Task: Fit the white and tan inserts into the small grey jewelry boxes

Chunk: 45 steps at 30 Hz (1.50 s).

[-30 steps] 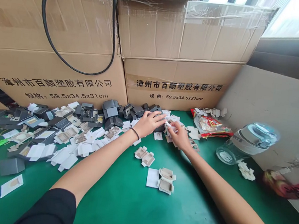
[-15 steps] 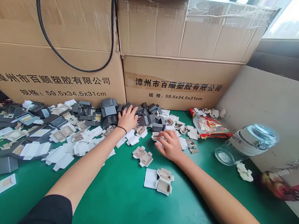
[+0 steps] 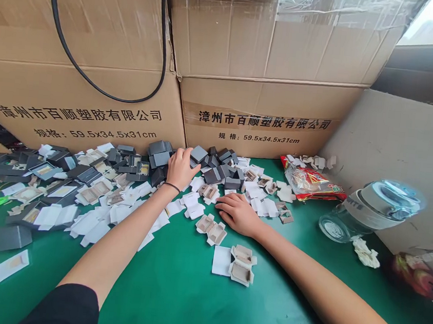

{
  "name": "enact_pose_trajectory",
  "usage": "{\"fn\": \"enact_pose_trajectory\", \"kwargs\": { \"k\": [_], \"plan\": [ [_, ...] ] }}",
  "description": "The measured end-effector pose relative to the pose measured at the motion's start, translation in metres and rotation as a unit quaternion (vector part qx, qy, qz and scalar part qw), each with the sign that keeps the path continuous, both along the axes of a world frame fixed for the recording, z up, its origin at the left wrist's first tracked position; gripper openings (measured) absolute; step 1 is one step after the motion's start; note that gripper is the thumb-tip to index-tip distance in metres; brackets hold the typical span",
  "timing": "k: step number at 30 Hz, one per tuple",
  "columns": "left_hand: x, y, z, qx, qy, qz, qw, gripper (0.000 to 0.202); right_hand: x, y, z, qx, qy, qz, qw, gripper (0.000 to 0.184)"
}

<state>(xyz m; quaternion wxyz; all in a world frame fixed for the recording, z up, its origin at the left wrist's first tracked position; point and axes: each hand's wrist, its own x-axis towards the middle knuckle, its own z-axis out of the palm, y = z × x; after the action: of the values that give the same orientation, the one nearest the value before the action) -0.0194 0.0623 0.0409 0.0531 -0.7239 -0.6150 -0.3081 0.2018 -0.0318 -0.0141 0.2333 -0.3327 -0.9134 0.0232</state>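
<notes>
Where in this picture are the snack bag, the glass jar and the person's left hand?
snack bag (image 3: 312, 182): head view, on its red printed front.
glass jar (image 3: 366, 211): head view, middle of its body.
left hand (image 3: 180, 168): head view, back of the hand.

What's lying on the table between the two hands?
In the head view, white folded paper inserts lie on the green table between the left hand and right hand.
</notes>
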Motion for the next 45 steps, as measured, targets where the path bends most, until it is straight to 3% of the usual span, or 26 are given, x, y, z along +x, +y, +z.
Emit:
{"fn": "enact_pose_trajectory", "kwargs": {
  "k": [3, 5, 7, 9, 10, 13, 19, 21, 23, 25, 28, 30, 35, 39, 45],
  "plan": [
    [0.001, -0.015, 0.012, 0.044, -0.124, -0.047, 0.990, 0.046, 0.000, 0.001, -0.001, 0.002, 0.004, 0.003, 1.000, 0.027],
    [0.009, -0.034, 0.011, -0.008, -0.283, -0.079, 0.956, 0.042, 0.000, 0.002, -0.002, 0.003, 0.024, -0.009, 1.000, 0.027],
    [0.018, -0.055, -0.001, -0.131, -0.465, -0.131, 0.866, 0.032, 0.001, 0.003, -0.003, 0.002, 0.055, -0.034, 0.998, 0.029],
    [0.025, -0.075, -0.018, -0.228, -0.572, -0.186, 0.766, 0.027, 0.002, 0.004, -0.004, -0.003, 0.071, -0.062, 0.996, 0.030],
    [0.028, -0.082, -0.027, -0.255, -0.599, -0.204, 0.731, 0.026, 0.002, 0.004, -0.005, -0.005, 0.069, -0.077, 0.995, 0.032],
    [0.030, -0.092, -0.040, -0.293, -0.643, -0.229, 0.669, 0.026, 0.003, 0.004, -0.006, -0.007, 0.038, -0.117, 0.992, 0.039],
    [0.023, -0.082, -0.034, -0.348, -0.738, -0.192, 0.545, 0.028, 0.004, 0.000, -0.003, 0.029, 0.028, -0.160, 0.986, 0.029],
    [0.021, -0.079, -0.033, -0.361, -0.756, -0.186, 0.513, 0.030, 0.002, -0.006, 0.002, 0.054, 0.047, -0.139, 0.988, 0.034],
    [0.019, -0.077, -0.034, -0.369, -0.768, -0.189, 0.489, 0.031, -0.003, -0.015, 0.008, 0.039, 0.055, -0.052, 0.996, 0.043],
    [0.018, -0.075, -0.036, -0.377, -0.779, -0.187, 0.465, 0.032, -0.010, -0.025, 0.012, -0.023, 0.033, 0.067, 0.997, 0.050],
    [0.018, -0.074, -0.039, -0.378, -0.794, -0.181, 0.440, 0.031, -0.019, -0.032, 0.014, -0.106, -0.004, 0.150, 0.983, 0.049],
    [0.018, -0.073, -0.040, -0.373, -0.799, -0.179, 0.436, 0.030, -0.021, -0.030, 0.012, -0.124, -0.009, 0.144, 0.982, 0.040],
    [0.019, -0.073, -0.039, -0.374, -0.803, -0.175, 0.431, 0.029, -0.015, -0.019, 0.003, -0.097, 0.058, 0.043, 0.993, 0.019],
    [0.019, -0.073, -0.039, -0.376, -0.807, -0.188, 0.414, 0.026, -0.012, -0.013, 0.000, -0.061, 0.127, -0.011, 0.990, 0.015],
    [0.017, -0.075, -0.041, -0.374, -0.811, -0.203, 0.402, 0.030, -0.008, -0.015, 0.000, 0.073, 0.065, -0.072, 0.993, 0.012]
  ]
}}
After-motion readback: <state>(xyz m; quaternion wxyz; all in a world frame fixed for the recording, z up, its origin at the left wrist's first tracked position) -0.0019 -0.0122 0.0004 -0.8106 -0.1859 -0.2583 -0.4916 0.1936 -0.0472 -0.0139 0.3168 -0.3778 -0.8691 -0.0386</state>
